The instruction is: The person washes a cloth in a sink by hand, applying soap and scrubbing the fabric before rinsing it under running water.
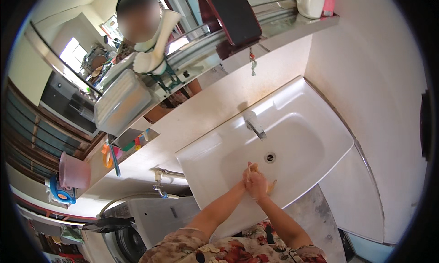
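Over the near side of a white ceramic washbasin (308, 132), my two hands are pressed together. My left hand (249, 173) lies against my right hand (257, 187), the fingers overlapping. Between the fingers, a small tan or yellowish thing (254, 167) shows; I cannot tell what it is or which hand has it. A yellowish patch or thing (272, 186) appears on the basin just right of the hands. Beyond them are the round drain (270, 157) and a chrome faucet (254, 125). No running water is visible.
A ledge above the basin bears a lidded plastic box (121, 101), a dark rectangular panel (236, 16) and a white container (310, 2). A wall tap (159, 184) and a washing machine (154, 218) stand at the left. A mirror shows a person.
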A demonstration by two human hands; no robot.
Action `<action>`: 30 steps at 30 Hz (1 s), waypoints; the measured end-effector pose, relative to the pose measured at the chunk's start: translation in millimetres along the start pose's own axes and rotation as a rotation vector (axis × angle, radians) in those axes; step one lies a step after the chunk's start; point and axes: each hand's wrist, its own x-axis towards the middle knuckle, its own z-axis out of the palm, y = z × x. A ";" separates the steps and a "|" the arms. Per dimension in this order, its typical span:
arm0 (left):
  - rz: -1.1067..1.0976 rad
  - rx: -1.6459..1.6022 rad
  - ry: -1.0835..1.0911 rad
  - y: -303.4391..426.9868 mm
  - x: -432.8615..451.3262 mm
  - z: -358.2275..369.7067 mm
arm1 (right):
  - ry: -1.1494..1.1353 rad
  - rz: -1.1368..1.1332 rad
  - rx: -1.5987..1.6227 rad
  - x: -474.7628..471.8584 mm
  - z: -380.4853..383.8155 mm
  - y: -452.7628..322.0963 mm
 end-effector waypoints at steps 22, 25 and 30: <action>0.007 0.270 0.309 25.0 12.8 51.6 | 0.308 0.094 0.718 21.7 31.7 94.8; -0.049 0.301 -0.180 8.8 27.1 16.1 | 0.298 0.160 0.598 37.7 46.6 94.1; -0.268 0.190 -0.142 -16.2 -9.6 100.6 | 0.074 0.443 0.680 46.5 7.8 125.6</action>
